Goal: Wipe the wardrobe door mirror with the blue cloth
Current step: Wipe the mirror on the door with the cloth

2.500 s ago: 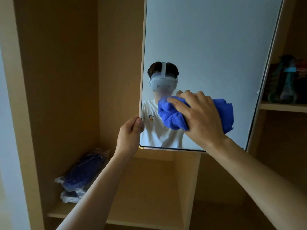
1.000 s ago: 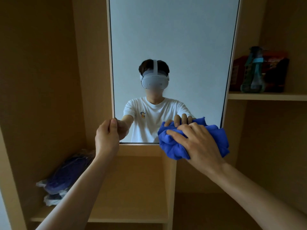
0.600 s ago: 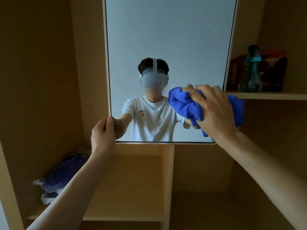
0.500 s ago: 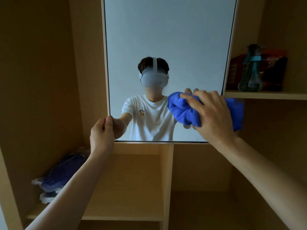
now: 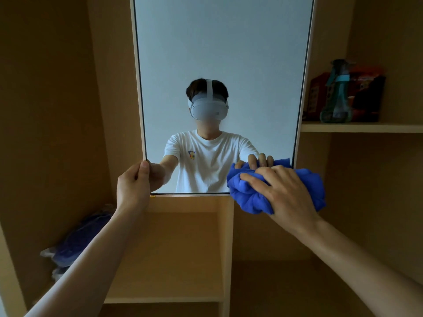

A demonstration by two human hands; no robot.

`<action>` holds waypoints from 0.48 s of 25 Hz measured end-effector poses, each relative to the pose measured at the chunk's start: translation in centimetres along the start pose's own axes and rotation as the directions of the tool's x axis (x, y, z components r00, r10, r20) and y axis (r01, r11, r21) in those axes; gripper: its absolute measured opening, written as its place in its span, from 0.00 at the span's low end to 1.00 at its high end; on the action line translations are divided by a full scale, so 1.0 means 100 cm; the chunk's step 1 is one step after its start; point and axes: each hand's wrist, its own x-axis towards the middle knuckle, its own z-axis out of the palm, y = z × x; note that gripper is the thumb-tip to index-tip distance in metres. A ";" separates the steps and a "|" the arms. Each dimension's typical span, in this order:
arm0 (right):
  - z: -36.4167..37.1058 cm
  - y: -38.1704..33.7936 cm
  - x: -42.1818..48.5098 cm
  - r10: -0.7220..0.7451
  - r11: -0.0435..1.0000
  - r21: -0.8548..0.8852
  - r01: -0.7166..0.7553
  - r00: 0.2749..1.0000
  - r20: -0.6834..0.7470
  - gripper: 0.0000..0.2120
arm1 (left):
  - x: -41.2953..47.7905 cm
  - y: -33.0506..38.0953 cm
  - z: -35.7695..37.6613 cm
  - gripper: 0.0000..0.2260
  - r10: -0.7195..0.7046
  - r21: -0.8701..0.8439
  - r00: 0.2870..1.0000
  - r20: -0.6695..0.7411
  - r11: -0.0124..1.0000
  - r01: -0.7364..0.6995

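Mirror (image 5: 219, 53) glossy, left hand (image 5: 132, 186) pinching its corner, right hand (image 5: 286, 193) clutching bunched plush blue cloth (image 5: 246, 194)

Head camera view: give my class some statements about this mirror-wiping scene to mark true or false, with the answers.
1. The right hand presses the blue cloth against the lower right corner of the mirror. True.
2. The left hand holds a spray can. False: it pinches the lower left edge of the mirror.
3. A teal bottle stands on the shelf to the right of the mirror. True.
4. The lower left compartment holds a red box. False: a blue bundle in clear plastic lies there.
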 end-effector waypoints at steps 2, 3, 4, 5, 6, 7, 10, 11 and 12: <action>-0.010 0.012 0.012 0.028 0.999 -0.032 -0.030 0.998 -0.052 0.20 | -0.001 0.003 -0.001 0.16 -0.009 -0.007 1.000 -0.006 1.000 0.009; -0.017 0.020 0.019 0.054 0.997 -0.052 -0.060 0.994 -0.098 0.19 | -0.002 0.004 -0.001 0.16 -0.012 -0.015 1.000 -0.010 1.000 0.011; -0.023 0.030 0.027 0.089 0.992 -0.072 -0.100 0.987 -0.136 0.18 | -0.003 0.005 -0.001 0.16 -0.015 -0.022 1.000 -0.012 1.000 0.015; -0.029 0.040 0.035 0.132 0.986 -0.085 -0.146 0.980 -0.150 0.18 | -0.004 0.005 -0.001 0.16 -0.015 -0.031 1.000 -0.011 0.999 0.015; -0.033 0.049 0.042 0.176 0.978 -0.085 -0.189 0.975 -0.135 0.18 | -0.004 0.006 -0.002 0.17 -0.012 -0.040 1.000 -0.006 0.999 0.011; -0.035 0.055 0.046 0.216 0.973 -0.068 -0.223 0.972 -0.096 0.19 | -0.005 0.006 -0.002 0.18 -0.007 -0.048 1.000 -0.001 0.999 0.007; -0.029 0.049 0.036 0.285 0.955 -0.067 -0.288 0.957 -0.051 0.23 | -0.004 0.005 -0.004 0.20 -0.002 -0.047 1.000 0.012 0.999 0.003; -0.027 0.042 0.027 0.302 0.949 -0.072 -0.306 0.951 -0.069 0.24 | -0.004 0.004 -0.004 0.20 -0.001 -0.045 1.000 0.013 0.999 0.002; -0.025 0.035 0.018 0.319 0.944 -0.060 -0.324 0.945 -0.075 0.25 | -0.003 0.003 -0.004 0.19 0.002 -0.047 1.000 0.011 0.999 -0.001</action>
